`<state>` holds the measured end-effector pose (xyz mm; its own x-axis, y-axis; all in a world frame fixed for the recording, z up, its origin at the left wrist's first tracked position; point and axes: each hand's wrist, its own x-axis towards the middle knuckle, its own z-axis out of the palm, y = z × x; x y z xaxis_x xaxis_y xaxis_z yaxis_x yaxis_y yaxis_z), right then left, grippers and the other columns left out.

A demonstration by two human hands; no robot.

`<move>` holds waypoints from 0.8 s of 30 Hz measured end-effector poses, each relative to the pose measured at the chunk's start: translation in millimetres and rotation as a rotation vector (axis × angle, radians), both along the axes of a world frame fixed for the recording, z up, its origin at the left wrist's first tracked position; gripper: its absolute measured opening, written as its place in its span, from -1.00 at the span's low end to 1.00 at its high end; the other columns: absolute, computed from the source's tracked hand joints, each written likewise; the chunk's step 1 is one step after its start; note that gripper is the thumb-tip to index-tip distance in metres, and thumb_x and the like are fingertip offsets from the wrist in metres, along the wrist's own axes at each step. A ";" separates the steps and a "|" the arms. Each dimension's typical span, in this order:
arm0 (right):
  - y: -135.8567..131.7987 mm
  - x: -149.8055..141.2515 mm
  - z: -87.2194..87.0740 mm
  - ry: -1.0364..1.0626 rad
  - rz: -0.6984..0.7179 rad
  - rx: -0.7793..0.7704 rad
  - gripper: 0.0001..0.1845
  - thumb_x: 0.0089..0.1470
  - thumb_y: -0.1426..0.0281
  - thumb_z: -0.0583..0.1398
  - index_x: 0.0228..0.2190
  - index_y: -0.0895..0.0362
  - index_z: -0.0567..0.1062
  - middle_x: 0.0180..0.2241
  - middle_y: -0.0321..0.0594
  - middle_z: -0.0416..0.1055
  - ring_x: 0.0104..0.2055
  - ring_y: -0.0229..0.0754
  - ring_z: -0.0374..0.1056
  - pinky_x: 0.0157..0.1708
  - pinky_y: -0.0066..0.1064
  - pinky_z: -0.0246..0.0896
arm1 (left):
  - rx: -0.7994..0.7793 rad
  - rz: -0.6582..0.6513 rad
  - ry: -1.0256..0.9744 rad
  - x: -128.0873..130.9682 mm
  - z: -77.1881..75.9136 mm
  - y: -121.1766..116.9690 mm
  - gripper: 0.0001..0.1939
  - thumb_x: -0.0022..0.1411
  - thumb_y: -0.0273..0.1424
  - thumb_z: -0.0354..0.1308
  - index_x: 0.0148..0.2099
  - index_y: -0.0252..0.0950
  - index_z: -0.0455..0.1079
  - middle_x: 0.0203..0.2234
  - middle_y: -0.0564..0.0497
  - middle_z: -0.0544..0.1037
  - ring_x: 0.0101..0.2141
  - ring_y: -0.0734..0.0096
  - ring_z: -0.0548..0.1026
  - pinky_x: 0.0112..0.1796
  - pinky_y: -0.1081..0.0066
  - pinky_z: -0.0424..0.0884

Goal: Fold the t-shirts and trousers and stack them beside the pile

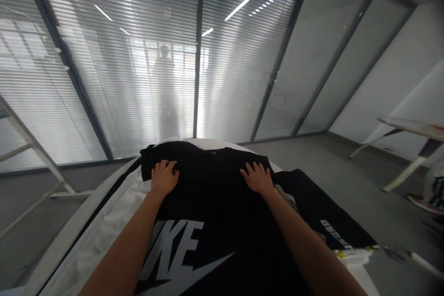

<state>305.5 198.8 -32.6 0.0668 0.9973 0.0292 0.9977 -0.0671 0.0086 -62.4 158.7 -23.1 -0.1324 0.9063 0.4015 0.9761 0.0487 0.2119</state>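
A black T-shirt (215,194) lies spread out in front of me, with its neckline at the far side and large grey lettering and a swoosh near me. My left hand (164,177) rests on its upper left part, fingers bent a little and apart from the thumb. On the upper right part, my right hand (257,177) lies palm down with its fingers spread. Neither hand grips the cloth visibly. White fabric (114,215) shows beside the shirt on the left. To the right is another black garment (322,208) with white lettering.
The clothes lie on a rounded white surface (62,245). A white metal frame (38,148) stands at the left. Glass partitions with blinds (229,78) rise behind. At the far right is a table (412,127) with slanted legs, over a grey floor (343,171).
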 end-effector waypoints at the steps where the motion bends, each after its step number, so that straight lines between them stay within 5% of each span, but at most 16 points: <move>1: 1.5 4.0 0.5 -0.031 -0.044 0.025 -0.25 0.27 -0.03 -0.19 0.30 0.14 0.12 0.32 0.08 0.00 0.35 0.24 -0.16 0.23 0.12 -0.31 | -0.003 0.001 -0.003 -0.1 0.3 -0.1 -0.56 0.22 -0.34 0.01 0.13 -0.14 0.41 -0.01 -0.13 0.41 -0.01 0.05 0.33 -0.03 0.11 0.26; 6: -1.3 7.5 9.2 -0.169 -0.187 0.214 -0.32 0.24 0.23 -0.01 0.19 0.52 0.23 0.26 0.32 0.06 0.34 0.28 -0.15 0.25 -0.03 -0.30 | 0.004 -0.006 -0.020 -1.5 0.1 -0.4 -0.57 0.21 -0.33 0.01 0.12 -0.15 0.42 -0.01 -0.14 0.41 -0.02 0.04 0.33 -0.03 0.10 0.27; 10: -15.4 -18.5 18.6 -0.069 -0.039 0.346 -0.50 0.20 0.34 0.01 0.10 0.30 0.39 0.23 0.12 0.18 0.31 0.19 -0.05 0.23 -0.02 -0.21 | 0.006 -0.009 -0.035 -2.1 -1.2 0.0 -0.57 0.21 -0.33 0.02 0.12 -0.14 0.42 -0.01 -0.14 0.41 -0.01 0.02 0.33 -0.03 0.08 0.27; 15: -37.3 -70.8 17.0 0.183 0.206 0.250 -0.56 0.22 0.29 0.01 0.07 0.13 0.40 0.08 -0.03 0.36 0.13 0.01 0.22 0.07 -0.18 0.12 | -0.018 -0.001 -0.095 -4.3 1.6 2.2 -0.57 0.20 -0.33 0.02 0.10 -0.11 0.44 0.00 -0.12 0.43 0.01 0.01 0.34 -0.01 0.04 0.28; 19: -51.8 -93.4 4.7 0.220 0.302 0.239 -0.57 0.25 0.26 0.00 0.09 0.08 0.39 0.11 -0.07 0.33 0.15 -0.02 0.19 0.16 -0.12 0.00 | -0.003 0.043 -0.188 -21.2 10.9 6.1 -0.59 0.20 -0.32 0.00 0.07 -0.11 0.45 -0.03 -0.13 0.46 0.00 0.00 0.38 -0.03 0.04 0.32; 24: -57.9 -90.4 -2.6 0.223 0.320 0.222 -0.56 0.26 0.27 -0.01 0.11 0.07 0.38 0.17 -0.09 0.28 0.22 -0.03 0.12 0.22 -0.09 -0.12 | 0.037 0.264 -0.309 -66.8 14.3 11.1 -0.58 0.17 -0.29 0.02 0.03 -0.26 0.47 -0.15 -0.19 0.54 -0.08 0.03 0.47 -0.05 0.14 0.37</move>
<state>215.1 140.9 -35.2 -0.2157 0.9400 0.2644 0.9443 0.2697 -0.1884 -129.2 169.9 -8.8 -0.4779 0.8107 0.3383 0.8211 0.2754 0.5000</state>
